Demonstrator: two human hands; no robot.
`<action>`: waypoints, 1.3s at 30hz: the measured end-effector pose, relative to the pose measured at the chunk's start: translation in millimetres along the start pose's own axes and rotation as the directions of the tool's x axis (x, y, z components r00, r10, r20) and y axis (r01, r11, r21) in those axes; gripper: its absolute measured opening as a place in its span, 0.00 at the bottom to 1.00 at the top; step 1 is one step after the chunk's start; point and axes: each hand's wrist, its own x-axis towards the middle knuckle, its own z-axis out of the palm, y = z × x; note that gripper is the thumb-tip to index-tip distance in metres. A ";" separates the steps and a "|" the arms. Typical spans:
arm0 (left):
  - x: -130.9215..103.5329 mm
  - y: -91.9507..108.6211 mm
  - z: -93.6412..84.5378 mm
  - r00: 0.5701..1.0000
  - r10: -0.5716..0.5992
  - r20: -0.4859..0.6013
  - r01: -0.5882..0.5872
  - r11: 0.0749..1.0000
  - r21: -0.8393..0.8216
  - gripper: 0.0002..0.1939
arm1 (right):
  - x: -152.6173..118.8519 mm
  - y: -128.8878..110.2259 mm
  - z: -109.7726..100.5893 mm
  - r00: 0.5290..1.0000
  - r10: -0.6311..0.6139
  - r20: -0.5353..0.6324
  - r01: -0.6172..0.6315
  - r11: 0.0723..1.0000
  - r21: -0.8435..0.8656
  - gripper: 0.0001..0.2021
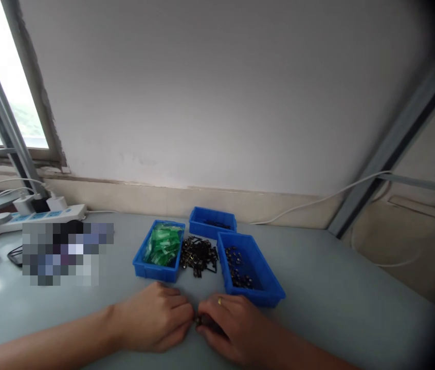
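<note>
My left hand (161, 317) is closed, its knuckles up, low in the middle of the head view. Just right of it, my right hand (233, 324), with a ring on one finger, is closed in a pinch. A small dark metallic piece (198, 320) shows between the two hands, at the right fingertips; whether the left fingers also grip it is hidden. Beyond the hands lies a pile of dark metal parts (199, 256). Left of the pile is a blue bin with green packets (163, 244); to its right, a blue bin (261, 264) holds small round metallic pieces.
A third blue bin (212, 230) with dark thin parts stands behind the pile, near the wall. At the left are a white power strip (40, 218) with plugs and cables, and a pixelated area. Metal frame posts rise at both sides.
</note>
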 end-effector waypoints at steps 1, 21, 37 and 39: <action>0.0 0.0 0.2 1.000 -0.003 -0.002 0.003 1.000 -0.001 0.14 | -0.1 0.3 0.6 1.000 0.010 -0.005 -0.010 1.000 0.004 0.02; -2.3 -1.6 1.6 0.999 -0.040 0.002 0.040 0.999 0.010 0.14 | -1.2 -0.7 -3.2 0.998 -0.059 -0.014 0.060 0.996 0.066 0.09; -0.1 -0.7 2.5 0.998 -0.022 0.052 0.019 0.999 0.045 0.12 | 2.8 -3.6 -4.3 0.974 -0.212 0.074 0.215 0.976 -0.041 0.06; -0.4 -1.0 2.6 0.998 -0.018 0.068 0.015 0.999 0.047 0.11 | 3.4 -4.0 -4.3 0.974 -0.211 0.078 0.216 0.975 -0.057 0.05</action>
